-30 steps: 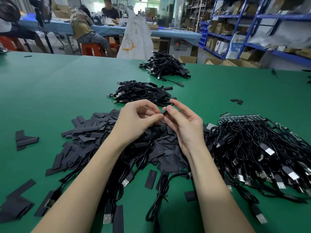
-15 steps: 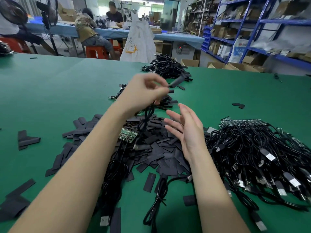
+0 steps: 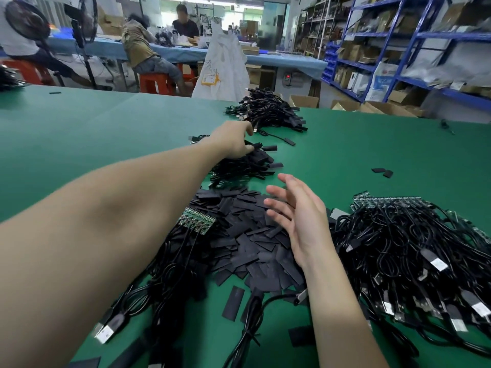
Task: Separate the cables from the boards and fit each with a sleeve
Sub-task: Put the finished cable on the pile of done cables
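Note:
My left hand (image 3: 233, 143) reaches far forward and lies on the middle pile of sleeved cables (image 3: 247, 168), its fingers spread. A sleeved cable end (image 3: 269, 148) lies just past its thumb. My right hand (image 3: 300, 221) hovers open, palm turned left, over a heap of flat black sleeves (image 3: 252, 248). A green board strip (image 3: 199, 221) with black cables (image 3: 172, 274) attached lies under my left forearm. A big tangle of cables on boards (image 3: 411, 248) sits to the right.
A second pile of finished cables (image 3: 265, 110) lies farther back on the green table (image 3: 79, 142). Loose sleeves (image 3: 382, 171) are scattered to the right. A white bag (image 3: 223, 65), people at a blue table and blue shelving (image 3: 414, 35) stand beyond the table.
My left hand lifted the sleeved cable away from my right hand and carried it forward to the middle pile. My right hand opened and stayed above the sleeves.

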Available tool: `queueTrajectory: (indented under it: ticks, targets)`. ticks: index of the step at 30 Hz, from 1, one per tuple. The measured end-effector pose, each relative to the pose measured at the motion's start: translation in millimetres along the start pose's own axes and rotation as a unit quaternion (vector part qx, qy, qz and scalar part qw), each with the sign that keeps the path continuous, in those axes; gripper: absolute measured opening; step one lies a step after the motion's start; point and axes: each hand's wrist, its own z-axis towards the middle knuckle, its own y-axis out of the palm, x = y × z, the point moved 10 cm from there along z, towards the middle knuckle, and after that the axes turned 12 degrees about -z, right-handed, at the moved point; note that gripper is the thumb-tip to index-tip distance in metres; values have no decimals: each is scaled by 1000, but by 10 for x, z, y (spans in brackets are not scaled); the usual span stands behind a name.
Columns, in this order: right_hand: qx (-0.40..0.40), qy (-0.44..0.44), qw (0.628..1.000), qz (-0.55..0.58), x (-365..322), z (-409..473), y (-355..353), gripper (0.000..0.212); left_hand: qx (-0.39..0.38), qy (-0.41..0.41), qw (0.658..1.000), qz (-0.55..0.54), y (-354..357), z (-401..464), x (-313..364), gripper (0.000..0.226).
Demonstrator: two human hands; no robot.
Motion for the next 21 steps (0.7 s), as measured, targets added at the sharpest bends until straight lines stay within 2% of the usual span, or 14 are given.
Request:
queueTrajectory:
  ticks: [2, 5, 8, 13, 17, 19, 21]
  targets:
    - [3, -2, 1000, 5, -15, 0, -23, 18, 32, 19, 998, -41, -34, -129, 14, 42]
    - [8, -2, 1000, -22, -20, 8, -18, 17, 66, 17, 990, -123, -126, -471, 6, 25]
    - [-1, -22, 987, -159, -33, -2, 57, 12, 89, 20, 977, -190, -189, -949, 15, 20]
    - [-76, -75, 899, -425, 9, -116, 511, 15, 116, 4, 951, -287, -176, -1608, -62, 38]
    - [-73, -97, 811, -572, 78, -201, 775, 18, 139, -27, 945, -295, -162, -1778, -228, 43]
    - [-58, -102, 791, -600, 70, -229, 815, 19, 145, -30, 945, -293, -167, -1786, -290, 45]
    - [-53, -101, 799, -590, 49, -231, 822, 16, 156, -25, 944, -290, -187, -1796, -334, 46]
